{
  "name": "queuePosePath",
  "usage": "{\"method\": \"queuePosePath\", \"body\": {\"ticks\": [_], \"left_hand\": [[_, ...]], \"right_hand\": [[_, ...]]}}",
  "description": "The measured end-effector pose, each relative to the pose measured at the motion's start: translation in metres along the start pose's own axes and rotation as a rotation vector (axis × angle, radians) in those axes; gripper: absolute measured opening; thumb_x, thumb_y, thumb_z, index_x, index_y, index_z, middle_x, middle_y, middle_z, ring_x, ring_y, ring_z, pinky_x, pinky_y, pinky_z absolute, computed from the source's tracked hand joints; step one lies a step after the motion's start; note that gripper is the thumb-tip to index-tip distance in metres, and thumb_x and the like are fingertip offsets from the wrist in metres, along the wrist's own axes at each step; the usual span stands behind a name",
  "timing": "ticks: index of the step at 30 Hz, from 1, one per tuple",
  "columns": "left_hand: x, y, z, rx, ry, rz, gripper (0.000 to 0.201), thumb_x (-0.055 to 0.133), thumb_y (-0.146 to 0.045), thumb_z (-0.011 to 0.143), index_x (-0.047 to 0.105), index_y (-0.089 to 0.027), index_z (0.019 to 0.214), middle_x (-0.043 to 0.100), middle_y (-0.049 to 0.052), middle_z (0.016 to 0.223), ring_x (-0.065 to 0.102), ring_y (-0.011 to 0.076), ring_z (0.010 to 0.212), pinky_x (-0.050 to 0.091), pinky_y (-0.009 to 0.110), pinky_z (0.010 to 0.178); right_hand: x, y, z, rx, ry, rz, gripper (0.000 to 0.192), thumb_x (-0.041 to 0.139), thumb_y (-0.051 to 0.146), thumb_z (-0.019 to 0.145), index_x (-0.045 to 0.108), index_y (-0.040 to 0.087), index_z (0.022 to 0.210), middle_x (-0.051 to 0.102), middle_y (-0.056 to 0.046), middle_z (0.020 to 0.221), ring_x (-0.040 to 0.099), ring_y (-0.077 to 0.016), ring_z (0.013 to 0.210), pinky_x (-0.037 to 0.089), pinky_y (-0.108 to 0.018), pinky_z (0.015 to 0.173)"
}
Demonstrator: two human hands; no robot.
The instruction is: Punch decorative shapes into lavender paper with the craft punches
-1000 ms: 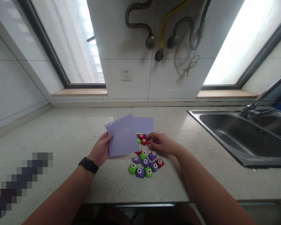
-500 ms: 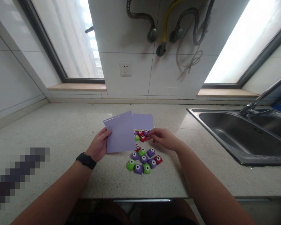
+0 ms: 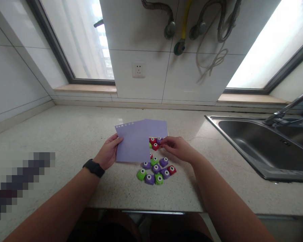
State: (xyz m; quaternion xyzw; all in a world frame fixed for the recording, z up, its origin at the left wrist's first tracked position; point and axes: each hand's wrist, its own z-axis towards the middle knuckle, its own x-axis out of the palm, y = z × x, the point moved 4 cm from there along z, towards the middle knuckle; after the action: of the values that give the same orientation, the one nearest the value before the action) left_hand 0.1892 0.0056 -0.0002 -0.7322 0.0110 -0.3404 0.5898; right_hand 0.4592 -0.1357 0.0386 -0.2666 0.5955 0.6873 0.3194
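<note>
A purple sheet of paper (image 3: pixel 133 143) with a row of small punched shapes along its top edge is pinched in my left hand (image 3: pixel 108 151), thumb on the front. It hides part of several craft punches behind it. My right hand (image 3: pixel 178 149) has its fingers curled together, tips at the back group of punches beside a purple punch (image 3: pixel 159 139) and a red punch (image 3: pixel 155 146); whatever is between the fingertips is too small to make out. Nearer me lie several loose green, purple and red punches, among them a green punch (image 3: pixel 159 178) and another red punch (image 3: pixel 172 169).
More purple paper (image 3: pixel 158 127) lies flat behind the punches on the speckled counter (image 3: pixel 73 134). A steel sink (image 3: pixel 252 144) with a faucet (image 3: pixel 275 117) is at the right. A wall socket (image 3: pixel 138 70) and pipes are on the tiled wall ahead.
The paper in my left hand has shifted slightly right and covers more of the punches. My right hand stays by the back group. The view has tilted and shifted a little.
</note>
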Motion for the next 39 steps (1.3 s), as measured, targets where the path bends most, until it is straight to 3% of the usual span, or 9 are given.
{"method": "queuePosePath", "body": {"ticks": [5,11,18,23,32,39], "left_hand": [[0.000,0.000,0.001,0.002,-0.017,0.005,0.038,0.079,-0.020,0.079,0.072,-0.017,0.117,0.077,0.010,0.114,0.073,0.0249,0.102,0.062,0.037,0.089],[0.000,-0.001,-0.001,-0.002,-0.024,-0.014,0.038,0.079,-0.019,0.080,0.071,-0.016,0.117,0.077,0.010,0.113,0.073,0.0231,0.102,0.061,0.034,0.088],[-0.004,-0.001,0.002,0.007,-0.052,-0.004,0.038,0.079,-0.022,0.081,0.069,-0.017,0.117,0.077,0.008,0.109,0.073,0.0204,0.094,0.061,0.032,0.085],[-0.005,-0.001,0.003,-0.004,-0.037,0.012,0.039,0.079,-0.023,0.081,0.067,-0.016,0.118,0.077,0.008,0.103,0.073,0.0187,0.080,0.062,0.031,0.075],[-0.007,0.000,0.006,0.000,-0.029,-0.020,0.036,0.076,-0.019,0.083,0.067,-0.016,0.118,0.077,0.007,0.101,0.072,0.0173,0.077,0.062,0.029,0.073],[-0.008,-0.002,0.004,0.005,-0.050,-0.002,0.035,0.075,-0.019,0.084,0.068,-0.017,0.118,0.078,0.006,0.101,0.073,0.0179,0.081,0.062,0.030,0.076]], "right_hand": [[0.009,0.008,0.000,-0.053,0.053,0.063,0.022,0.060,0.029,0.095,0.078,0.021,0.104,0.070,-0.001,0.077,0.056,-0.0128,0.065,0.040,-0.026,0.062],[0.013,0.016,0.000,-0.106,0.029,0.087,0.022,0.060,0.032,0.096,0.078,0.019,0.103,0.072,-0.002,0.077,0.056,-0.0123,0.063,0.042,-0.026,0.061],[0.023,0.030,0.002,-0.195,0.042,-0.024,0.021,0.061,0.025,0.096,0.074,0.022,0.112,0.076,-0.005,0.095,0.065,-0.0168,0.078,0.048,-0.031,0.075],[0.031,0.039,0.003,-0.345,0.117,-0.091,0.023,0.054,0.018,0.100,0.073,0.021,0.112,0.074,-0.008,0.109,0.066,-0.0211,0.105,0.048,-0.037,0.095],[0.007,0.022,0.000,-0.167,0.021,0.006,0.026,0.049,0.022,0.101,0.074,0.022,0.110,0.076,-0.005,0.106,0.068,-0.0192,0.095,0.049,-0.033,0.086],[0.005,0.008,-0.002,-0.018,0.195,0.035,0.028,0.053,0.035,0.101,0.077,0.020,0.100,0.071,-0.003,0.080,0.059,-0.0156,0.071,0.042,-0.029,0.067]]}}
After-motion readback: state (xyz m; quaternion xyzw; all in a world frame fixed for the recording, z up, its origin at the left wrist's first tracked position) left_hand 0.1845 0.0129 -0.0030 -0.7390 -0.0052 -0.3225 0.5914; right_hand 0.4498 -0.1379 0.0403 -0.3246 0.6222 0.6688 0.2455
